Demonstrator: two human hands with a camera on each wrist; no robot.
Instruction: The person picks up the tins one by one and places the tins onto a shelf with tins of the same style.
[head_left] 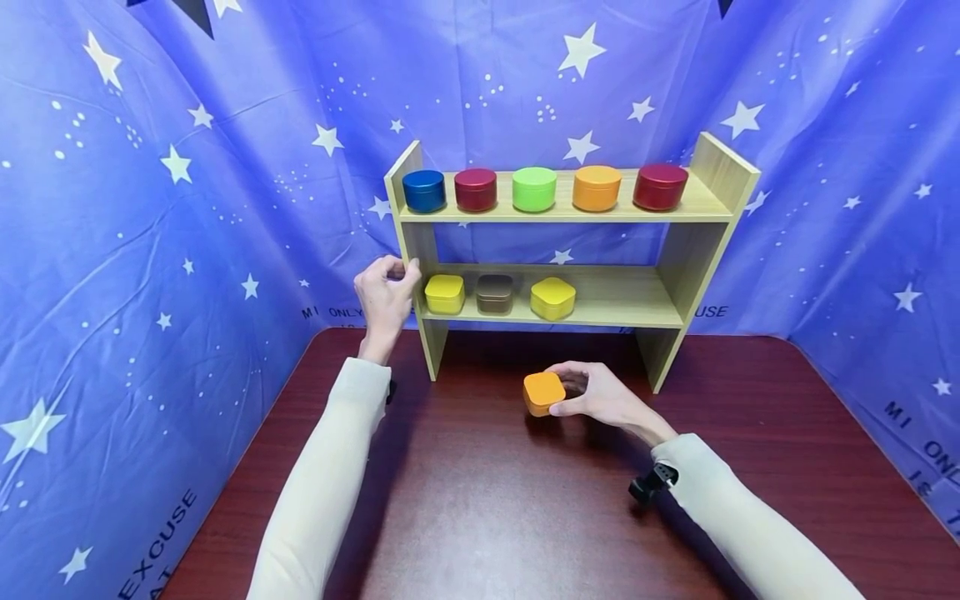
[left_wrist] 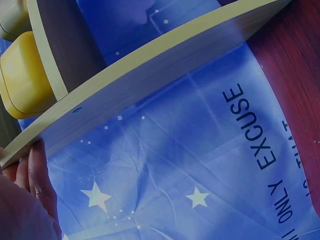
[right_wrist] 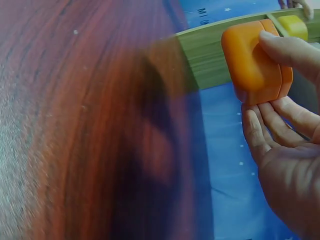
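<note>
My right hand (head_left: 600,396) pinches an orange square tin (head_left: 543,393) with rounded corners, held over the table in front of the shelf. In the right wrist view the thumb lies on one side of the orange tin (right_wrist: 255,62) and the fingertips press the opposite side. My left hand (head_left: 386,292) grips the left side panel of the wooden shelf (head_left: 555,215). From the left wrist, its fingers (left_wrist: 39,170) show against the outer face of that panel (left_wrist: 135,75). Just inside the panel sits a yellow square tin (head_left: 445,295) on the lower board.
Beside that tin on the lower board stand a brown square tin (head_left: 494,294) and another yellow tin (head_left: 552,299), turned cornerwise. The top board carries several round tins, among them a blue one (head_left: 424,192) and a green one (head_left: 534,190). A starry blue cloth (head_left: 247,208) surrounds the dark red table (head_left: 465,500).
</note>
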